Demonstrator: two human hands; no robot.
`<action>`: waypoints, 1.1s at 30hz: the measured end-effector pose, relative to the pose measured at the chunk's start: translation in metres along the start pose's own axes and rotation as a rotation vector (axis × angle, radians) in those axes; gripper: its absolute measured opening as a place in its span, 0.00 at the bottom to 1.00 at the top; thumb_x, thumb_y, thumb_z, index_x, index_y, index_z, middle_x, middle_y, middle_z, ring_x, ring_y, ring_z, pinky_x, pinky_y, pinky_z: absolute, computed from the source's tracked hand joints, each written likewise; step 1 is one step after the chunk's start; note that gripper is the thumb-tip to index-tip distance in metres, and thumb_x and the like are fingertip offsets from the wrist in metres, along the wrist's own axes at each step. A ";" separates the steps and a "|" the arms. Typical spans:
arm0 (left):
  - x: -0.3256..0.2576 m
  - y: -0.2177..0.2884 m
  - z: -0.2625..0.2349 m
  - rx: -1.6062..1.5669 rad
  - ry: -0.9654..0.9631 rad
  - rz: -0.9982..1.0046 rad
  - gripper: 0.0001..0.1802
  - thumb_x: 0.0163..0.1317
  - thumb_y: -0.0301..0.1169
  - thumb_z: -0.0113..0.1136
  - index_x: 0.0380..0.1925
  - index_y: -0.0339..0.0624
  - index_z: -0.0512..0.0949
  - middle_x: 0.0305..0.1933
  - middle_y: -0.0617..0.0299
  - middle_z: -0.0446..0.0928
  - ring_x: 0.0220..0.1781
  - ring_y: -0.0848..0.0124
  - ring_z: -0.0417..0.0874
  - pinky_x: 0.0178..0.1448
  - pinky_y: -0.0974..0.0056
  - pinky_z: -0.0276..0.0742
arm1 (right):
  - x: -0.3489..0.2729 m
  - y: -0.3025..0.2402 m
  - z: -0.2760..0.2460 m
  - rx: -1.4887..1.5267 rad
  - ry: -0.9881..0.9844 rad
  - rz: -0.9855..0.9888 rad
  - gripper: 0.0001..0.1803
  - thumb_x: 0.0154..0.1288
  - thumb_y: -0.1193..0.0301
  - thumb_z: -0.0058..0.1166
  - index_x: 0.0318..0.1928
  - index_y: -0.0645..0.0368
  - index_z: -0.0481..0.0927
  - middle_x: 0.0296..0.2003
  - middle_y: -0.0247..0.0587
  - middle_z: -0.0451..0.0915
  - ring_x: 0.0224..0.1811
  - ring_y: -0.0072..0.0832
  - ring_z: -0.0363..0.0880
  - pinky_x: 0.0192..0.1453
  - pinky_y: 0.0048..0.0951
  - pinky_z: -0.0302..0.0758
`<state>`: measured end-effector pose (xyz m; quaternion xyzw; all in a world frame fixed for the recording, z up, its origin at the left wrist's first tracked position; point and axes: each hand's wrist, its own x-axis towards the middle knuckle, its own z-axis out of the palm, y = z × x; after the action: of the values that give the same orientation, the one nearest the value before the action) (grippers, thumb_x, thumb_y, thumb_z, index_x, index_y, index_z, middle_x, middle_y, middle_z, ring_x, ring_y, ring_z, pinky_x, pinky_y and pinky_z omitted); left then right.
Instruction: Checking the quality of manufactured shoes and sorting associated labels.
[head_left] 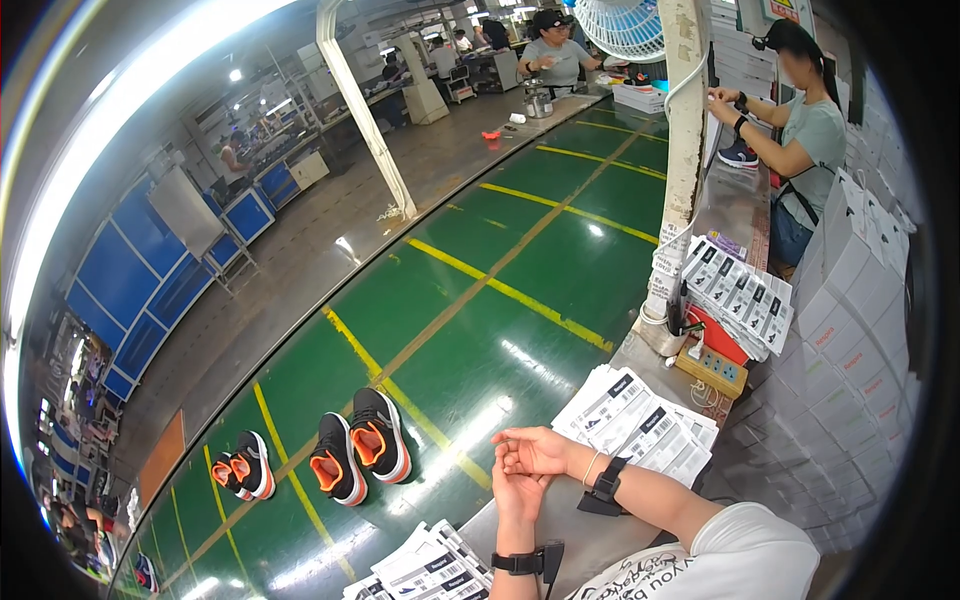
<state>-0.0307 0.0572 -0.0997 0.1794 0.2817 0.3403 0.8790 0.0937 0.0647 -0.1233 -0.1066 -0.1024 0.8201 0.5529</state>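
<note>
My left hand (518,492) and my right hand (540,450) meet above the near edge of the green conveyor belt (470,370). The right one lies across the fingertips of the left, both palms turned inward and fingers loosely bent. Nothing shows in either hand. Left of them on the belt stands a pair of black sneakers with orange lining, a front shoe (338,460) and a back shoe (380,435). Farther left is another similar pair of sneakers (243,467). Printed label sheets lie in a stack (635,425) beside my right forearm and another stack (430,568) by my left wrist.
A white post (675,170) rises at the belt's right edge, near a yellow power strip (712,370) and more label sheets (740,295). White boxes (840,370) are piled at right. A co-worker (805,130) handles a dark shoe (738,153); another person (560,60) sits farther off.
</note>
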 end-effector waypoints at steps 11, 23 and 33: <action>-0.001 0.000 0.001 -0.003 0.021 0.003 0.19 0.67 0.47 0.35 0.48 0.50 0.67 0.58 0.53 0.67 0.60 0.54 0.69 0.59 0.42 0.68 | -0.001 0.000 0.006 0.023 -0.002 0.003 0.16 0.71 0.66 0.37 0.49 0.64 0.71 0.38 0.44 0.78 0.36 0.30 0.78 0.49 0.33 0.77; 0.000 0.000 0.001 0.003 0.021 -0.017 0.21 0.66 0.48 0.35 0.50 0.49 0.66 0.59 0.52 0.66 0.61 0.54 0.69 0.60 0.43 0.67 | -0.001 -0.001 0.005 0.019 0.005 0.000 0.16 0.71 0.66 0.36 0.49 0.65 0.71 0.38 0.45 0.77 0.36 0.30 0.78 0.49 0.33 0.77; 0.000 0.001 0.001 0.000 0.027 -0.026 0.19 0.66 0.49 0.37 0.46 0.50 0.68 0.57 0.54 0.67 0.59 0.55 0.70 0.60 0.44 0.67 | 0.000 -0.001 0.005 0.019 0.018 0.003 0.16 0.71 0.66 0.38 0.49 0.64 0.70 0.38 0.44 0.77 0.36 0.29 0.78 0.48 0.33 0.77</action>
<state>-0.0303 0.0575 -0.0981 0.1711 0.2960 0.3312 0.8794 0.0928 0.0646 -0.1184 -0.1088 -0.0893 0.8208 0.5536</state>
